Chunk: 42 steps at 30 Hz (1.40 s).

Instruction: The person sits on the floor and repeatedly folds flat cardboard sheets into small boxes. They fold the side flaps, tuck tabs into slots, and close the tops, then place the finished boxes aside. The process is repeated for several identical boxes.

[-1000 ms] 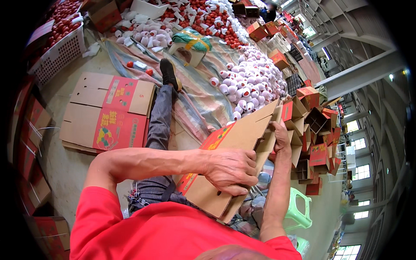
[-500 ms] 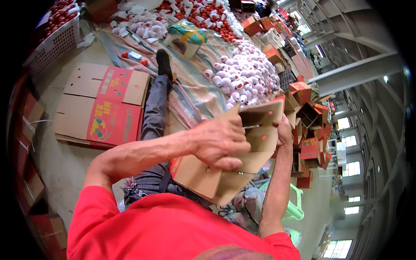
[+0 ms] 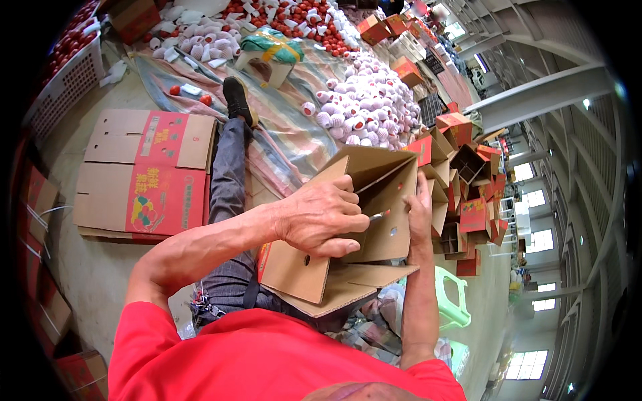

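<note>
A brown cardboard box [image 3: 384,230] with red printed sides lies across my lap, its flaps open and its inside showing. My left hand [image 3: 324,217] is closed in a fist above the near flap. A thin rod-like tool [image 3: 380,215] sticks out of that fist toward the box's far wall; its exact kind is too small to tell. My right hand [image 3: 420,208] grips the right wall of the box by its edge, near a punched hole. My left leg [image 3: 231,167] stretches out forward.
Flattened boxes [image 3: 144,177] lie stacked on the left. Ahead, net-wrapped fruit [image 3: 368,100] is heaped on a striped sheet [image 3: 287,140], near a stool with a green cushion [image 3: 271,50]. Opened boxes [image 3: 475,214] pile up at right, beside a green plastic stool [image 3: 453,301]. A white crate [image 3: 67,87] holds red fruit.
The box has tilted and its right wall has swung left and down, with my right hand moving along. My left fist has shifted slightly left. The whole view has turned a little.
</note>
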Each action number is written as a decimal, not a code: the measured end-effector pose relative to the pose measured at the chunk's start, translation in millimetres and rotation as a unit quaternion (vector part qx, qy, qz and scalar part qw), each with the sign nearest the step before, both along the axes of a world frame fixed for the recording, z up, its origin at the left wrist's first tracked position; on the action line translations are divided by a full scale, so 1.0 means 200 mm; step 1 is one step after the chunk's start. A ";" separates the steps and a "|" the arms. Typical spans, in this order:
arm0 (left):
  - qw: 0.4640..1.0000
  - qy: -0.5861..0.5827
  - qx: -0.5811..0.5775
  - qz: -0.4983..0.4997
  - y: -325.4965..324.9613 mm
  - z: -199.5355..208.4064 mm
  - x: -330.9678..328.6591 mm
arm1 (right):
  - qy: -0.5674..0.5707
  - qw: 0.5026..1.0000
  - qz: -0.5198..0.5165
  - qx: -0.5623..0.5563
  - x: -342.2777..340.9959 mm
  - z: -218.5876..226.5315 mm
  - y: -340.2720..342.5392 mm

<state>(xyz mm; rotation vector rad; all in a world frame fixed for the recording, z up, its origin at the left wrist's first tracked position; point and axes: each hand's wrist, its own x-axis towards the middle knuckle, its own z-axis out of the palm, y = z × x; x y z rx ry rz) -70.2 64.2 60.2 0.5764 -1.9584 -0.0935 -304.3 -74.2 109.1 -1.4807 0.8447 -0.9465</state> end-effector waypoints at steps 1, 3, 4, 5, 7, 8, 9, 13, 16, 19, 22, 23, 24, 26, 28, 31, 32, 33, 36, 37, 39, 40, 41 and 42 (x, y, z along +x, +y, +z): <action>1.000 -0.007 0.005 -0.005 0.00 0.00 -0.02 | -0.010 0.999 0.026 -0.034 0.00 0.00 -0.03; 1.000 -0.003 0.000 -0.003 -0.01 -0.01 -0.03 | -0.032 0.992 0.070 -0.096 -0.02 -0.02 -0.05; 1.000 0.002 0.001 -0.001 -0.01 0.00 -0.04 | 0.054 0.973 0.088 -0.205 -0.10 -0.04 -0.10; 1.000 0.006 0.001 0.002 -0.01 0.00 -0.04 | 0.058 0.961 0.084 -0.256 -0.15 -0.06 -0.15; 1.000 0.013 0.004 0.002 -0.01 -0.01 -0.05 | -0.020 0.963 0.052 -0.262 -0.14 -0.12 -0.20; 1.000 0.012 0.003 0.002 -0.01 -0.01 -0.05 | -0.072 0.967 0.036 -0.240 -0.13 -0.16 -0.23; 1.000 0.011 0.003 0.001 -0.01 -0.01 -0.06 | -0.153 0.973 0.021 -0.171 -0.09 -0.15 -0.23; 1.000 0.016 -0.012 -0.014 -0.02 -0.02 -0.13 | 0.054 0.921 0.126 -0.364 -0.11 -0.22 -0.34; 1.000 0.008 -0.007 0.004 -0.03 -0.04 -0.15 | 0.176 0.902 0.169 -0.356 -0.04 -0.14 -0.19; 0.999 -0.022 0.000 0.032 -0.05 -0.02 -0.15 | 0.270 0.842 0.224 -0.410 0.03 -0.07 -0.13; 0.999 0.004 -0.025 0.021 -0.10 0.01 -0.20 | 0.352 0.706 0.335 -0.515 -0.02 -0.15 -0.11; 0.999 0.024 -0.038 0.011 -0.13 0.02 -0.23 | 0.356 0.719 0.336 -0.494 -0.02 -0.22 -0.08; 1.000 -0.010 -0.004 0.013 -0.15 0.03 -0.24 | 0.346 0.739 0.335 -0.471 -0.02 -0.28 -0.06; 0.996 -0.077 0.045 0.023 -0.17 0.04 -0.26 | 0.326 0.779 0.322 -0.428 -0.04 -0.39 -0.04; 0.991 -0.115 0.064 0.035 -0.21 0.06 -0.31 | 0.311 0.809 0.309 -0.391 -0.08 -0.44 -0.02; 0.981 -0.166 0.086 0.056 -0.27 0.09 -0.39 | 0.292 0.839 0.293 -0.354 -0.12 -0.50 -0.03; 0.971 -0.206 0.107 0.056 -0.28 0.07 -0.41 | 0.285 0.848 0.287 -0.342 -0.13 -0.52 -0.02; 0.959 -0.247 0.128 0.054 -0.30 0.04 -0.44 | 0.278 0.855 0.280 -0.335 -0.14 -0.56 -0.01; 0.971 -0.205 0.118 0.041 -0.34 -0.19 -0.55 | 0.262 0.874 0.256 -0.320 -0.17 -0.62 -0.02; 0.980 -0.165 0.102 0.033 -0.34 -0.24 -0.56 | 0.259 0.878 0.249 -0.316 -0.18 -0.63 -0.02; 0.990 -0.113 0.076 0.022 -0.37 -0.31 -0.59 | 0.258 0.887 0.233 -0.303 -0.23 -0.62 -0.04; 0.994 -0.087 0.055 0.027 -0.38 -0.34 -0.60 | 0.259 0.890 0.223 -0.301 -0.26 -0.62 -0.05; 0.997 -0.061 0.035 0.032 -0.39 -0.37 -0.60 | 0.260 0.893 0.213 -0.300 -0.30 -0.62 -0.05; 0.993 -0.093 0.062 0.030 -0.39 -0.40 -0.59 | 0.265 0.891 0.206 -0.305 -0.31 -0.62 -0.06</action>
